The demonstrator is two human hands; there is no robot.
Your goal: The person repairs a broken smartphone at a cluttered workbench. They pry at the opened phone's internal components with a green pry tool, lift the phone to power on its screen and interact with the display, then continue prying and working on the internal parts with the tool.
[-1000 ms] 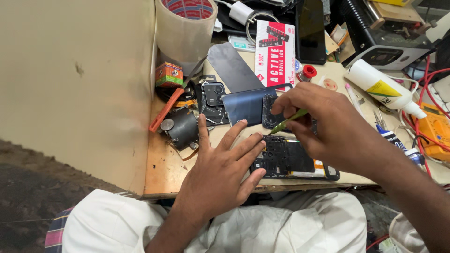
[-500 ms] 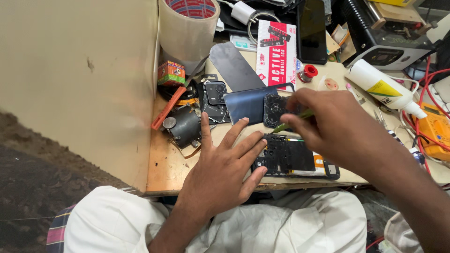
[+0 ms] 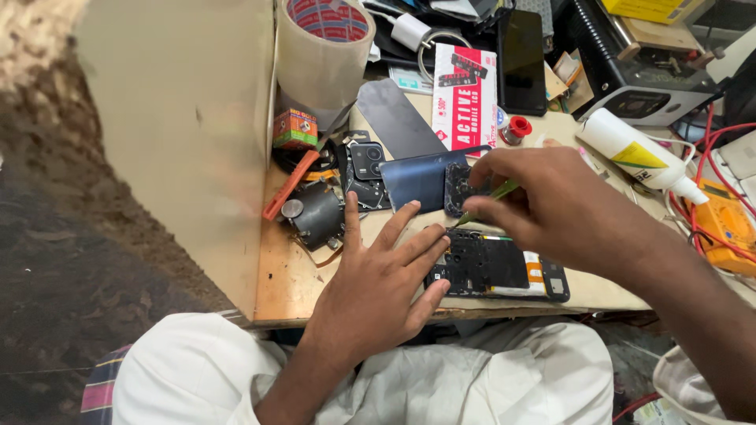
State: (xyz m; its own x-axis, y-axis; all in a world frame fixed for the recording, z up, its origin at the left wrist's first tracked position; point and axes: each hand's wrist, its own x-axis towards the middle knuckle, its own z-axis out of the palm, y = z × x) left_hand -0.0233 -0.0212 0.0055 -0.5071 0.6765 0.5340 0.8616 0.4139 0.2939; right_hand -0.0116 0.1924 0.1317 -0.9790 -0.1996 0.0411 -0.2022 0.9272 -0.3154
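An opened phone (image 3: 498, 266), its back removed and its dark inner frame exposed, is laid flat near the front edge of the wooden desk (image 3: 293, 277). It is steadied at its left end by the left hand (image 3: 378, 282), which is spread flat with the fingers released and the fingertips resting on the phone's edge; nothing is gripped by it. A thin green tool (image 3: 482, 202) is pinched between the fingers of the right hand (image 3: 543, 206), and its tip is pointed down at the upper left corner of the phone. Just behind the phone, a blue back cover (image 3: 419, 178) is lying beside a black camera module frame (image 3: 367, 167). Further back, a large roll of tape (image 3: 323, 49) is stood upright, with a red and white box (image 3: 463, 96) and a dark-screened phone (image 3: 523, 61) beside it. A white bottle (image 3: 636, 153) is lying to the right.
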